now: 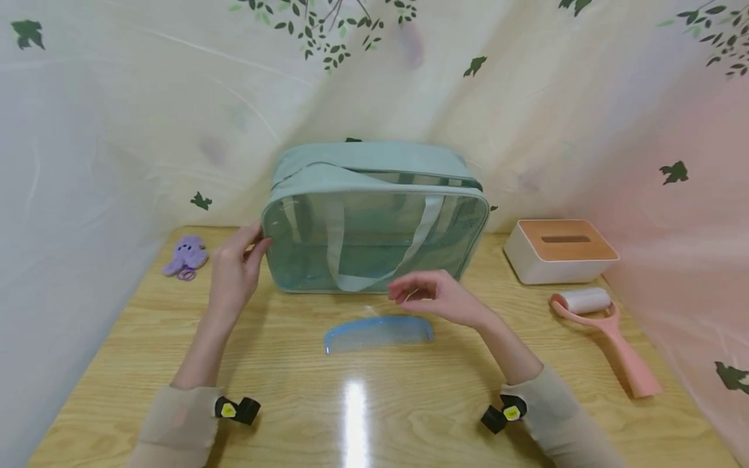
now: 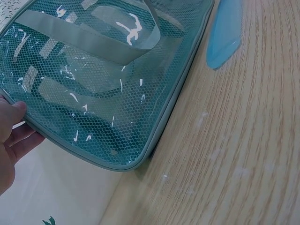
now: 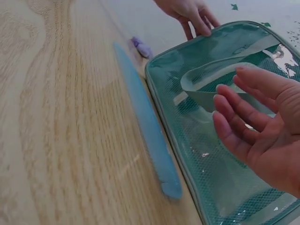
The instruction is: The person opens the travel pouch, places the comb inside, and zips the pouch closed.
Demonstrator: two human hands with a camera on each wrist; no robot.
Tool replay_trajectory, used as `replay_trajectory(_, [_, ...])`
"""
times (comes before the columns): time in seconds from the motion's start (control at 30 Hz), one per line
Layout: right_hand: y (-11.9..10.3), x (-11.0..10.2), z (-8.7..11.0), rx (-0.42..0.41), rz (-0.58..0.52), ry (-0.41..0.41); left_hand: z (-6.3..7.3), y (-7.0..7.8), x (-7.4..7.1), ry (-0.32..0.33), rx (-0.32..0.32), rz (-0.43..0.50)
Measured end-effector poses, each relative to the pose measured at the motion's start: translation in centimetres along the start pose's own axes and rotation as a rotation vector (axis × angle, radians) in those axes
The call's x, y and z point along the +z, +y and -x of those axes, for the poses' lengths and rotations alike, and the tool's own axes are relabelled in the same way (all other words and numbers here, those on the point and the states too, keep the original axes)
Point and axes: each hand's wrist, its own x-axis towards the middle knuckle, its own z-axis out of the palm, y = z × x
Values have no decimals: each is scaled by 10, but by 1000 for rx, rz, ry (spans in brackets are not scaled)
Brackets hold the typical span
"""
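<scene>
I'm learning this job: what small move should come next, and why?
Probably lower the empty right hand to the curved, translucent blue plastic comb: it lies close by, in front of the boxy, see-through green bag, which the left hand holds at one side.

Left hand (image 2: 8, 151) pinching teal bag (image 2: 105, 101), blue comb (image 2: 226, 33), tabletop (image 2: 225, 136)

- Purple plush toy (image 1: 190, 251), middle left in the head view
- Orange-topped white tissue box (image 1: 556, 250), middle right
- Pink-handled roller (image 1: 623, 344), lower right
- Leaf-printed cloth (image 1: 193, 110), across the top
</scene>
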Motion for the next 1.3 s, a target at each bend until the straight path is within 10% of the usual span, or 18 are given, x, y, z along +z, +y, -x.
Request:
replay_trajectory(0.53, [38,4,6,85,-7,-163,0,-1,1,-17,-21,12])
replay_trajectory(1.3, [39,13,7,126,420,-189,-1,-1,-3,-30,-13,17])
